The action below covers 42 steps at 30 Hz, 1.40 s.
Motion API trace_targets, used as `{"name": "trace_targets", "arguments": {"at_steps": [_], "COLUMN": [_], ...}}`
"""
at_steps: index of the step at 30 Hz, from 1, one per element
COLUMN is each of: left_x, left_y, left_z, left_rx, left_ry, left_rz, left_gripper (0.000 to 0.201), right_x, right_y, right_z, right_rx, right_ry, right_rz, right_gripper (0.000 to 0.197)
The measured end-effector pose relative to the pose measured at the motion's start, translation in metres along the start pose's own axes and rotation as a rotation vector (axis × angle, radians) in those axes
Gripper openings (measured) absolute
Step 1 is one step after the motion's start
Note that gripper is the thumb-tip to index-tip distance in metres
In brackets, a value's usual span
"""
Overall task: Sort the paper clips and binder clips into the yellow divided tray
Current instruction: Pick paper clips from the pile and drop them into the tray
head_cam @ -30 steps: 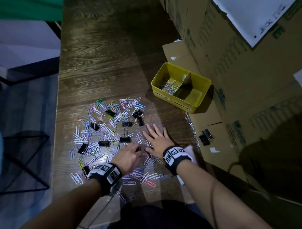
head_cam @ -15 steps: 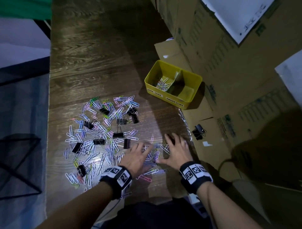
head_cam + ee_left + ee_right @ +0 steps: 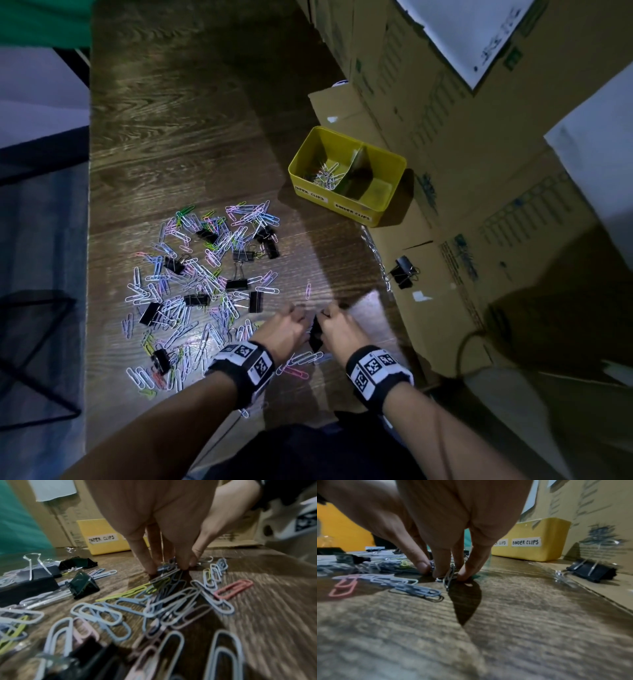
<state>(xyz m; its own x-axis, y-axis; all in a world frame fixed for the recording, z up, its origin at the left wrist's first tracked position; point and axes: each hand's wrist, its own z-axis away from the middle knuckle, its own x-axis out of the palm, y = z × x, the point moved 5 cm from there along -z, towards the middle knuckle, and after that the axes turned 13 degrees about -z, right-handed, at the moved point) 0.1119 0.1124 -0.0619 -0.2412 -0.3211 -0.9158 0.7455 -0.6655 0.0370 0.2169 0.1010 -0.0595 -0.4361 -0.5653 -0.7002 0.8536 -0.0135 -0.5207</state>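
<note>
Colourful paper clips (image 3: 205, 274) and several black binder clips (image 3: 236, 284) lie scattered on the dark wood table. The yellow divided tray (image 3: 342, 202) stands far right, with some paper clips (image 3: 325, 174) in its left compartment. My left hand (image 3: 301, 318) and right hand (image 3: 325, 317) meet at the near right of the pile, fingers curled down. In the left wrist view my left hand (image 3: 168, 566) pinches a bunch of paper clips (image 3: 164, 580). My right hand (image 3: 447, 573) pinches clips (image 3: 448, 580) against the table, with the tray (image 3: 539, 553) beyond.
Cardboard boxes (image 3: 479, 171) wall off the right side, and a flattened flap (image 3: 428, 308) lies on the table. On the flap sits a binder clip (image 3: 404, 272), beside a chain of clips (image 3: 376, 257). The table's left edge (image 3: 89, 274) drops off.
A second ago both hands lay flat with fingers spread on the clips. They swept rightward, then drew together, and now the fingers are curled, pinching a gathered bunch.
</note>
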Motion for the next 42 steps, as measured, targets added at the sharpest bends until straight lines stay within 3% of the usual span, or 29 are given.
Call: {"name": "trace_targets", "arguments": {"at_steps": [3, 7, 10, 14, 17, 21, 25, 31, 35, 39, 42], "left_x": [0.004, 0.012, 0.020, 0.001, -0.008, -0.006, -0.043, -0.129, -0.168, -0.186, -0.192], "left_y": [0.005, -0.003, -0.016, -0.029, -0.050, -0.069, -0.085, -0.130, -0.159, -0.165, -0.159], "left_z": [0.003, 0.002, -0.002, -0.006, -0.003, 0.000, -0.006, -0.058, -0.113, -0.159, -0.168], "left_rx": [0.071, 0.070, 0.024, -0.150, -0.380, -0.605, -0.581, -0.446, -0.470, -0.478, -0.443], "left_ry": [0.001, -0.006, 0.073, 0.173, 0.221, 0.038, 0.066, 0.286, 0.383, 0.311, 0.167], "left_rz": [-0.111, -0.045, 0.088, 0.280, 0.560, 1.170, 1.464, 1.479, 1.357, 1.017, 0.719], "left_gripper": [0.031, 0.045, 0.046, 0.025, 0.020, 0.009, 0.011, 0.009, 0.008, 0.005, 0.022], "right_x": [0.002, -0.005, -0.010, -0.015, -0.022, -0.038, -0.067, -0.123, -0.167, -0.211, -0.239], "right_y": [0.000, 0.009, 0.012, 0.020, 0.028, 0.030, 0.030, 0.020, 0.006, -0.005, -0.007], "right_z": [0.002, -0.001, 0.000, 0.001, -0.003, -0.004, -0.005, -0.014, -0.025, -0.046, -0.073], "right_rx": [-0.030, 0.010, 0.014, 0.087, 0.149, 0.158, 0.125, 0.027, -0.073, -0.098, -0.068], "right_ry": [-0.025, -0.020, 0.028, 0.131, 0.157, 0.128, 0.276, 0.458, 0.595, 0.653, 0.675], "right_rz": [0.022, -0.116, -0.204, -0.400, -0.579, -0.865, -1.067, -1.269, -1.266, -1.274, -1.167], "right_gripper": [0.039, 0.028, 0.025, 0.036, 0.033, 0.034, 0.033, 0.037, 0.041, 0.036, 0.036]}}
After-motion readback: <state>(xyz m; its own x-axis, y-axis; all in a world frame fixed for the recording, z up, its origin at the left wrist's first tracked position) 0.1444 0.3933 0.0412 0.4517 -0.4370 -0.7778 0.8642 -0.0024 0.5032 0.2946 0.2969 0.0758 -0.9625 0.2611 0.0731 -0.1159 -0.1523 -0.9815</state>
